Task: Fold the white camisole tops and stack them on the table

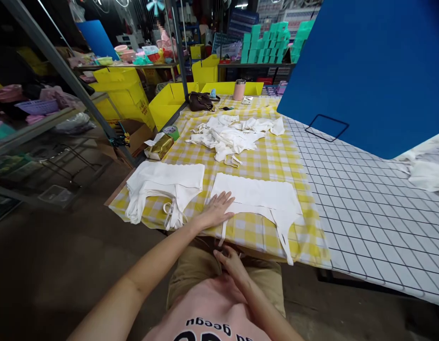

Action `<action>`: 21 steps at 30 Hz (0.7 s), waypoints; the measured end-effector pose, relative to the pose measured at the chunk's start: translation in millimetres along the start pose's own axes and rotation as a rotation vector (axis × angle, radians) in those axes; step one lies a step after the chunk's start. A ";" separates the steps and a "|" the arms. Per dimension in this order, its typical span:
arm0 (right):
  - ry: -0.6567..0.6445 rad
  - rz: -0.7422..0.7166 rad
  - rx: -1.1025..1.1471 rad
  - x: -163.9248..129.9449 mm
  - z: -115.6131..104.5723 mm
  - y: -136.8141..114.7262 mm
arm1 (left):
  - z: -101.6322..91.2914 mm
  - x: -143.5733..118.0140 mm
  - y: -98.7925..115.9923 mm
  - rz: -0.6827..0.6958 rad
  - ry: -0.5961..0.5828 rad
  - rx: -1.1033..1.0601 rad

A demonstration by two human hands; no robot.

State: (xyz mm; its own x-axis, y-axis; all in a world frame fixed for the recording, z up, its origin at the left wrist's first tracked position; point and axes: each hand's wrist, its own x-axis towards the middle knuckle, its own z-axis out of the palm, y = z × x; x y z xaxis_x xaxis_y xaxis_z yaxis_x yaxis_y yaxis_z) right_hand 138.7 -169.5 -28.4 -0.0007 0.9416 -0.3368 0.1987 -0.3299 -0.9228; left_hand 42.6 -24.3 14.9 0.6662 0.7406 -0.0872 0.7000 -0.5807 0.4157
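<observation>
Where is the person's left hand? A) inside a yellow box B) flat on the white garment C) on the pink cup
B: the left hand lies flat, fingers spread, on the white garment on the yellow checked tablecloth.

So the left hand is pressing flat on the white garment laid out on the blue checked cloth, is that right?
Not quite. In the head view, the left hand does rest flat on the white garment, but the checked cloth under it is yellow and white, not blue.
</observation>
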 end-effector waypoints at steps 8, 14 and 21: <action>-0.003 -0.038 -0.144 -68.0 -35.3 -4.1 | -0.3 -1.6 -1.3 -0.019 -0.145 0.082; 0.056 -0.002 -0.158 -106.0 -94.6 -55.4 | 3.5 -0.7 -0.7 -0.010 -0.084 0.113; -0.350 0.041 0.154 -106.0 -126.5 -116.1 | 5.5 -0.4 -3.0 -0.005 -0.080 0.088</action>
State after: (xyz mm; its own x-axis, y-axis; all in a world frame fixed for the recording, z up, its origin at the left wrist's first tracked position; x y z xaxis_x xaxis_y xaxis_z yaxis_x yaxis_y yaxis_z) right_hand 239.7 -222.5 138.1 -0.3353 0.8563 -0.3927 0.0563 -0.3979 -0.9157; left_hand 41.7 -24.7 8.7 0.6787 0.7161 -0.1628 0.7208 -0.6071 0.3345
